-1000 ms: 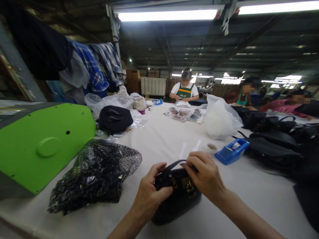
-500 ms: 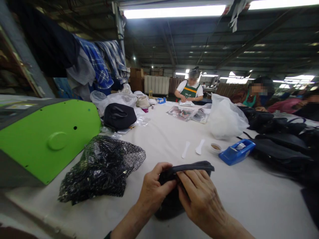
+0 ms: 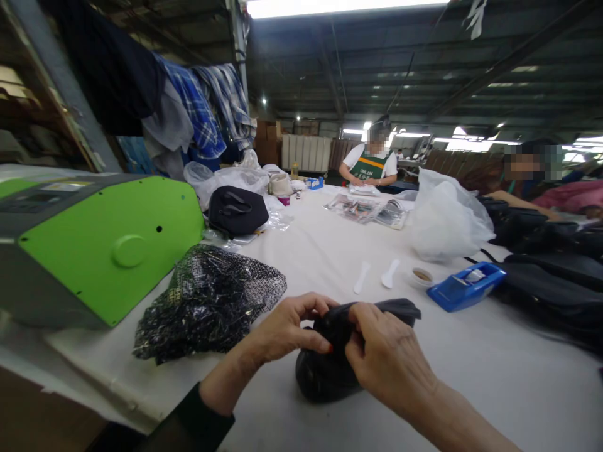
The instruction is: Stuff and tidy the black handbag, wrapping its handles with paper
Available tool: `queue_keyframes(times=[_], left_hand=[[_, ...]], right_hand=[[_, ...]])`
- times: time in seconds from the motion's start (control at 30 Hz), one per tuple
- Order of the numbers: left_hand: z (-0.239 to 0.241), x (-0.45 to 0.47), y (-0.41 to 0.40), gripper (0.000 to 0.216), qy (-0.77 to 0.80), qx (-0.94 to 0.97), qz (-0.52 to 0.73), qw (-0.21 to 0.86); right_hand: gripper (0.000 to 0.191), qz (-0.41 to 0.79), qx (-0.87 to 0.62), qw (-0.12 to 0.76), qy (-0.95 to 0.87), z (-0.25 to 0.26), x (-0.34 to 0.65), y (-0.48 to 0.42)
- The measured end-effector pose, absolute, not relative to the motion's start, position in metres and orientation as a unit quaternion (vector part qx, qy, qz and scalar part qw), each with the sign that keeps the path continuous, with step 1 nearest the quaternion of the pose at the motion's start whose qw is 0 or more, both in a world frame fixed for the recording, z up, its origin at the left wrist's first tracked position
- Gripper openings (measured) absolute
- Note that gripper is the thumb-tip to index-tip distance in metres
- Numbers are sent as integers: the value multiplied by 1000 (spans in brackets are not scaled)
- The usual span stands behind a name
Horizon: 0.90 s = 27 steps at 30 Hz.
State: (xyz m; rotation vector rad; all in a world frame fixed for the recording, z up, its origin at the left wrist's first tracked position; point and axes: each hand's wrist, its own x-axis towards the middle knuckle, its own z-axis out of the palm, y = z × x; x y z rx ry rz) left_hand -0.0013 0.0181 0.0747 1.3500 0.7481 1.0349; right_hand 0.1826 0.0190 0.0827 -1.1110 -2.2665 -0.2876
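Note:
A small black handbag (image 3: pixel 330 370) lies on the white table (image 3: pixel 494 376) right in front of me. My left hand (image 3: pixel 287 333) pinches its top edge from the left, fingers closed on the material. My right hand (image 3: pixel 386 358) grips the same top edge from the right, fingers curled over the bag. The bag's strap (image 3: pixel 396 306) sticks out to the right behind my right hand. The clasp is hidden under my hands.
A green machine housing (image 3: pixel 108 251) stands at left, a black-and-white mesh bag (image 3: pixel 207 301) beside it. A blue tape dispenser (image 3: pixel 466 285), a small cup (image 3: pixel 421 276), white spoons (image 3: pixel 362 276), a white plastic bag (image 3: pixel 447 220) and black bags (image 3: pixel 546 276) lie right. People sit at the far end.
Both hands have closed over the top of the bag and the gold clasp is now covered. The bag looks squashed lower. My view has shifted to the left.

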Motion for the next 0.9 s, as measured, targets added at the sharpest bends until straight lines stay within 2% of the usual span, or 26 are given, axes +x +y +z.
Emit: queue_keyframes(times=[0.1, 0.2, 0.3, 0.4, 0.57, 0.67, 0.77, 0.9], left_hand=[[79, -5, 21, 23, 328, 593, 432, 595], [78, -15, 23, 18, 283, 594, 397, 639], [71, -24, 23, 27, 245, 587, 370, 678], [57, -25, 22, 34, 239, 571, 401, 675], [35, -12, 14, 50, 239, 497, 463, 694], [27, -5, 8, 58, 237, 475, 479, 699], [25, 1, 2, 55, 259, 499, 483, 671], [30, 10, -4, 42, 316, 542, 527, 574]], right_hand=[[11, -72, -423, 259, -865, 89, 185, 22], [10, -2, -417, 241, -876, 96, 190, 26], [8, 55, -407, 233, -881, 100, 195, 30], [8, 73, -395, 244, -883, 98, 198, 32], [9, 38, -338, 322, -884, 89, 198, 33], [8, 49, -327, 327, -885, 88, 198, 32], [9, 72, -324, 319, -888, 89, 199, 32], [9, 68, -320, 322, -888, 86, 201, 34]])
